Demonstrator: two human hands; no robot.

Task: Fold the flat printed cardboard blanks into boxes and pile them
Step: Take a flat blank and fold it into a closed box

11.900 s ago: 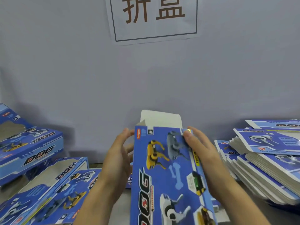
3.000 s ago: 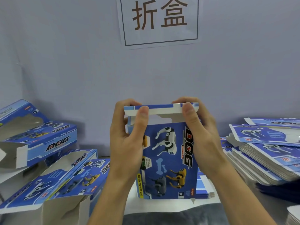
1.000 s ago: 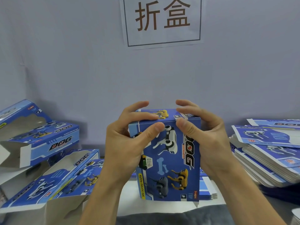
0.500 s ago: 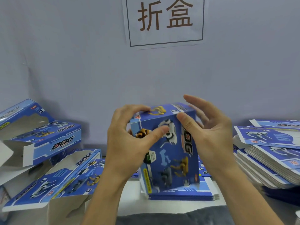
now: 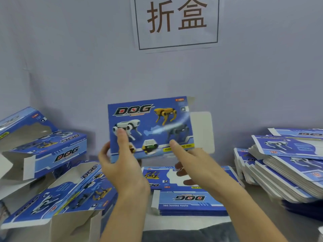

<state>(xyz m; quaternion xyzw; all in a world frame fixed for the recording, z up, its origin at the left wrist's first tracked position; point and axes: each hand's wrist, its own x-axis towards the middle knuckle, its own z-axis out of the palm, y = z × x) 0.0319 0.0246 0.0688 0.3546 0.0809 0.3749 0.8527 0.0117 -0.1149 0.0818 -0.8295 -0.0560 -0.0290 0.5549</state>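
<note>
**Box held in the air with its right-end flap still loose**

You hold the box [image 5: 150,128] above the table [image 5: 262,198], printed face toward you, just over the flat blanks [image 5: 190,201] lying in front of you. Your left hand [image 5: 120,165] grips its lower left corner, thumb on the face and fingers behind. Your right hand [image 5: 194,165] supports the lower right edge with the thumb on the face; the fingers go underneath, so I can't tell how firmly they curl.

Risks, as I judge them:
- The white flap [image 5: 201,131] at the right end stands open. Pile the box like this and the end may spring out or catch on a neighbour.
- Both grips sit low on the box, so it could tip away from you.
- The folded boxes [image 5: 52,152] at your left already lean on each other with ends gaping; 1 more dropped carelessly could slide the heap.

Hard to make out: the box's back and left end are hidden, motion blur smears its right side, and the tall stack of blanks [image 5: 288,172] runs off the right edge.
</note>
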